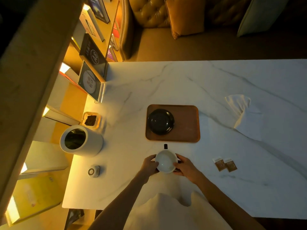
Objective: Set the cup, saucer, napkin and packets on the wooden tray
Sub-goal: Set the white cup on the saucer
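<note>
A cup (pixel 166 161), white inside with a dark handle pointing away from me, sits just short of the wooden tray (pixel 186 123). My left hand (pixel 149 165) grips its left side and my right hand (pixel 186 166) its right side. A dark saucer (pixel 160 122) lies on the left half of the tray. A white napkin (pixel 244 113) lies crumpled on the table to the right of the tray. Two brown packets (pixel 225 164) lie side by side on the table to the right of my right hand.
On the white marble table (pixel 182 83), a white cylindrical canister (pixel 81 141), a small glass dish of dark material (pixel 90 120) and a small round device (pixel 93 170) stand at the left. Lit bookshelves run along the left; a tufted sofa sits beyond the table.
</note>
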A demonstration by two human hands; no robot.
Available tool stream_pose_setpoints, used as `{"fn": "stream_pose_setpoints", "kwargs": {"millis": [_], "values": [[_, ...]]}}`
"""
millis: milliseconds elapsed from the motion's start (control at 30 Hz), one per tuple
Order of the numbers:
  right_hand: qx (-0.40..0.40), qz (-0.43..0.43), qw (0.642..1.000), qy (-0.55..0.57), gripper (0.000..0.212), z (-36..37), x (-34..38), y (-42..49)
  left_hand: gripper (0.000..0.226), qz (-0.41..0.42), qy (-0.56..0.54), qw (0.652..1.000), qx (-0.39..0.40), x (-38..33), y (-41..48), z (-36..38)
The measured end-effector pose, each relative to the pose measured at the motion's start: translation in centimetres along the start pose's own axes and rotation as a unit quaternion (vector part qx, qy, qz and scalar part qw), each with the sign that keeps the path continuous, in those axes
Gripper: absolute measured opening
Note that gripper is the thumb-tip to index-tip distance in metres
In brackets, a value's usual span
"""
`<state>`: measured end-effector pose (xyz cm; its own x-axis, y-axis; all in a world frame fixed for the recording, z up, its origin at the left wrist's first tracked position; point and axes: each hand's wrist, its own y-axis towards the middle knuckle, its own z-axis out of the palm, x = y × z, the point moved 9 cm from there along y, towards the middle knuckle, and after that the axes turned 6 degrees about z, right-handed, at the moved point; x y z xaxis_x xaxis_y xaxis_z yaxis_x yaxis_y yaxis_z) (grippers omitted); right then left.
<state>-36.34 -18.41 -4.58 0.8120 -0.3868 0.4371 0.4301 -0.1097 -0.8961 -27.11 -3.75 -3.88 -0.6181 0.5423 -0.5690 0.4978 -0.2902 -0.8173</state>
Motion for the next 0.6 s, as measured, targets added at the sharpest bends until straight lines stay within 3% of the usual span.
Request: {"fn": "stream_pose_setpoints", "kwargs": {"millis": [333,600], "values": [[-0.002,-0.048,0.999,0.012,0.052,0.8,10.1,2.8,0.031,0.094,0.007,0.995,0.010,-8.6,4.9,-2.6],[-0.047,-0.042,0.998,0.023,0.051,0.0,15.5,6.7,0.047,0.110,0.037,0.993,-0.017,-13.5,10.3,-3.2]]}}
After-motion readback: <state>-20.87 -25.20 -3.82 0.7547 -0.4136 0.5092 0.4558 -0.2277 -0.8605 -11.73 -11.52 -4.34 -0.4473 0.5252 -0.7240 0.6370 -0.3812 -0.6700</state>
